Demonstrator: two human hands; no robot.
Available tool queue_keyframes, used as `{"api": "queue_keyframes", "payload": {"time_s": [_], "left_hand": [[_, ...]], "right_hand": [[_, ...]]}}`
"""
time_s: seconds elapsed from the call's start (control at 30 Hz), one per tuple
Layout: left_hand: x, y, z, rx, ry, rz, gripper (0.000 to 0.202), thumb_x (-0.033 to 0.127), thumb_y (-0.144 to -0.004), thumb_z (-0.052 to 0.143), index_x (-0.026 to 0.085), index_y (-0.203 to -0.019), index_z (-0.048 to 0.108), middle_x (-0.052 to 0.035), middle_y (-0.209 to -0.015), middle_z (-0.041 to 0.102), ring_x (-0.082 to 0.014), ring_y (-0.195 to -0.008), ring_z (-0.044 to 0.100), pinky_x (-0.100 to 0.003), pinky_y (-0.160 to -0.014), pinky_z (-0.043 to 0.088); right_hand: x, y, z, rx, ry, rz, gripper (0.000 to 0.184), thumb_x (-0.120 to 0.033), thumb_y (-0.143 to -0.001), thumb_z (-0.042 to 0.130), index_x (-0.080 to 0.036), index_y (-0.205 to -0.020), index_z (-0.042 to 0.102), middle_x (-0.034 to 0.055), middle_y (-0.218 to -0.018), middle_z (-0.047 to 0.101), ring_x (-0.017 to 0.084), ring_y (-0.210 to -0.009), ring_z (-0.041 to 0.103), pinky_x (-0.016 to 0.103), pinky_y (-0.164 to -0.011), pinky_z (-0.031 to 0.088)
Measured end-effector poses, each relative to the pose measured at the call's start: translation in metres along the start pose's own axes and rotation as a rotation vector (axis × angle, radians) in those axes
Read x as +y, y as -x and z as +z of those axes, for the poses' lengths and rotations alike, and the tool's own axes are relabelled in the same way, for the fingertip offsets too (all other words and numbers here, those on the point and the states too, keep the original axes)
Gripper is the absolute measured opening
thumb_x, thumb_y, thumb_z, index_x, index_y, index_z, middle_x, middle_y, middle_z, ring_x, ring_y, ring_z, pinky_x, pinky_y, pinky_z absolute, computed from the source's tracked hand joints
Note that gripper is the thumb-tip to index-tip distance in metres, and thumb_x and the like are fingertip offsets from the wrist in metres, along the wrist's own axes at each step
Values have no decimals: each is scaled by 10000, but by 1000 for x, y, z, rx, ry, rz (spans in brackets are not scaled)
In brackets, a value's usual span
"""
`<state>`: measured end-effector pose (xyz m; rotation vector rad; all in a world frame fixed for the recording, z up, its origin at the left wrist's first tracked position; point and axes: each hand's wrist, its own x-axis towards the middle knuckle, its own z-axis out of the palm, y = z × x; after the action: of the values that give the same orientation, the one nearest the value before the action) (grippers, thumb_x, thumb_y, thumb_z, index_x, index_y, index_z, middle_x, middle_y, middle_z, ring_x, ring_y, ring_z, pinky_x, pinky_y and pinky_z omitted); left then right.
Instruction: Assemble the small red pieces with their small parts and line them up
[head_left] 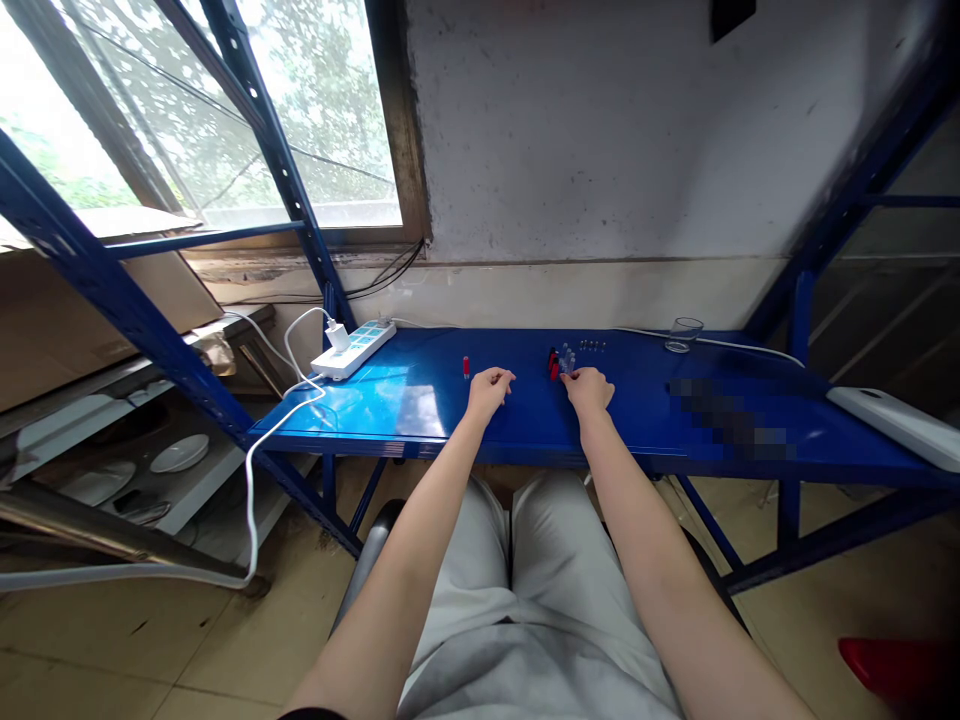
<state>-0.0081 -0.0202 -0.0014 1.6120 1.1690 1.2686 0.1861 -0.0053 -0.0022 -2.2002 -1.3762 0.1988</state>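
On the blue table (529, 425), with the seated person at six o'clock, the right hand (590, 390) reaches in to a tight cluster of small clear pieces (568, 358), which lies at eleven o'clock from its knuckles. Its thumb and fingertips come close together at the near edge of that cluster; whether they pinch a piece cannot be told. Small red pieces (553, 363) stand just beside the clear ones, at ten o'clock from the same hand, and a row of tiny bits (592, 345) lies at twelve. The left hand (491, 390), at nine o'clock from the right, is half curled with thumb and fingers drawn in, and anything between them is too small to make out. A single red-topped piece (466, 367) stands upright at ten o'clock from it. Work among pieces this crowded seems to call for a light fingertip pinch on one piece at a time, a straight lift rather than a sideways drag, and knuckles held clear of the neighbours, since slim upright pieces would probably topple easily.
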Motion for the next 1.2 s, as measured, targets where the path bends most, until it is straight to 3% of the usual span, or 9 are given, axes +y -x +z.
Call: {"api": "queue_keyframes", "payload": {"time_s": [0.2,0.37,0.53,0.7,0.87,1.03,1.2], "left_hand": [[-3,-2,1,1,3,7,298,405,-788,497,154,-803,657,-14,-616,570,-60,-446,463,-196,-460,387],[-3,-2,0,-5,1,5,295,404,-786,499,154,-795,654,-14,-610,567,-65,-443,461,-206,-463,385],[-1,0,3,-22,-60,48,309,403,-803,472,150,-804,649,-17,-619,566,-77,-461,466,-214,-479,380],[7,7,5,-20,-324,321,256,343,-827,456,173,-852,646,-37,-722,606,-109,-598,524,-219,-584,390],[31,-9,-15,-41,-717,583,306,319,-880,374,186,-1045,595,-87,-969,614,-159,-844,577,-239,-717,403],[49,-46,-42,-3,-1065,605,346,305,-907,295,162,-1049,576,-122,-1011,581,-208,-941,553,-297,-770,409],[33,-56,-54,-51,-1277,446,350,255,-909,260,145,-1089,539,-144,-1087,549,-237,-986,537,-312,-742,413]], "right_hand": [[1,6,-2,4,-21,-19,278,-396,-797,523,-179,-954,599,81,-792,644,249,-873,589,375,-801,350],[1,18,-7,194,-219,-65,298,-307,-806,456,-171,-1071,445,71,-888,605,201,-811,572,318,-755,365],[-4,28,-11,344,-395,-256,225,-288,-860,334,-177,-1051,376,81,-915,556,162,-798,547,251,-688,385],[-10,34,-8,283,-428,-375,197,-298,-885,292,-186,-1015,388,73,-882,554,156,-778,548,253,-699,401],[-15,35,0,279,-477,-474,182,-313,-881,318,-193,-974,418,43,-782,536,149,-687,529,260,-638,401],[-15,34,5,307,-594,-618,138,-321,-859,376,-204,-895,438,15,-696,489,136,-576,474,257,-525,360],[-14,34,4,302,-613,-623,134,-322,-858,383,-209,-895,445,19,-708,492,134,-574,473,262,-525,368]]}}
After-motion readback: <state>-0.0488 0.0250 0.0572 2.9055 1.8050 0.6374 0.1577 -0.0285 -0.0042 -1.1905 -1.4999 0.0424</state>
